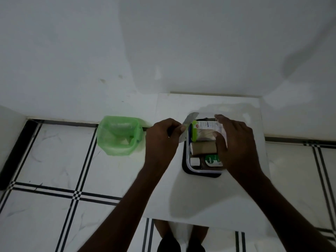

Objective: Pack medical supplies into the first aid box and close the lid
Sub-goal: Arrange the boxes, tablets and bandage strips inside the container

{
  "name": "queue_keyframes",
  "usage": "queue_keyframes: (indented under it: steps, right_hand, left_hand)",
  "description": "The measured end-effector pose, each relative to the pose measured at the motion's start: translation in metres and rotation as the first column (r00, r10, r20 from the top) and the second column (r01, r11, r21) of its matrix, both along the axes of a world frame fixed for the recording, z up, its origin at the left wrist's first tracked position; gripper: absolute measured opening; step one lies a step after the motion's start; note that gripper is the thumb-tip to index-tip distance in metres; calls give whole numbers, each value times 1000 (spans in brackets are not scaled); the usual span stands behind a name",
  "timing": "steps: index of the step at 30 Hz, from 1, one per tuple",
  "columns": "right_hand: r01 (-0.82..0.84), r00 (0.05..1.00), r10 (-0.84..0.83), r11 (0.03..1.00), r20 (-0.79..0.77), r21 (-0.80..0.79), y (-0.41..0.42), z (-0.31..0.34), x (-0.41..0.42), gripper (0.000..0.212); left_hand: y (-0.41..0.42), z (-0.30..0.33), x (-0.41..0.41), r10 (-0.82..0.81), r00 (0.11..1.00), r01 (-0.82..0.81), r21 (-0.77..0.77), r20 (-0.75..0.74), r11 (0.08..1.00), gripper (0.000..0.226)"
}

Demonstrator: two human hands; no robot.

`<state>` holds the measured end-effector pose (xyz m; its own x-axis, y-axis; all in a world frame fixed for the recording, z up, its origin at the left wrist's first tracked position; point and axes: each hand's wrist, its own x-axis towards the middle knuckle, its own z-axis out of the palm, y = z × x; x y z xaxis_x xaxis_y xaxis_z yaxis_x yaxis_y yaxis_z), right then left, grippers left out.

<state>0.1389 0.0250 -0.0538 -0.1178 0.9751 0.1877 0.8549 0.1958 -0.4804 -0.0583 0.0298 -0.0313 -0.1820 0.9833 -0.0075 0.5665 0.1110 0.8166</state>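
Observation:
The first aid box (187, 165), a clear container with a dark base, stands on a small white table. Inside it lie a brown bandage roll (204, 148), a Dettol bottle (211, 160) and a small white item (195, 161). My right hand (236, 146) presses a white and green pack (203, 130) down into the far end of the box. My left hand (161, 140) holds a thin flat silvery strip (189, 120) just left of the box rim. The strip is blurred and I cannot tell what it is.
A green plastic bin (118, 135) lined with a bag stands on the tiled floor (54, 170) to the left of the white table (209, 200). The white wall (163, 51) runs right behind the table.

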Motion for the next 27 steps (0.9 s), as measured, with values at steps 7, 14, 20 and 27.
queue_keyframes:
  steps: [7,14,20,27]
  right_hand:
    - [8,997,-2,997,-74,75,-9,-11,7,37]
    - [-73,973,82,996,217,-50,-19,-33,12,63]
    - [-98,969,119,989,214,-107,-18,-38,15,75]
    - [-35,999,34,999,33,31,-16,-35,19,45]
  left_hand:
    - [-23,-7,31,-74,996,62,-235,-43,970,10]
    - [-37,-34,44,-210,822,259,19,-529,966,63]
    - [-28,-46,35,-397,621,428,-131,-676,894,84]
    - [-1,-39,47,-439,587,473,-153,-680,868,90]
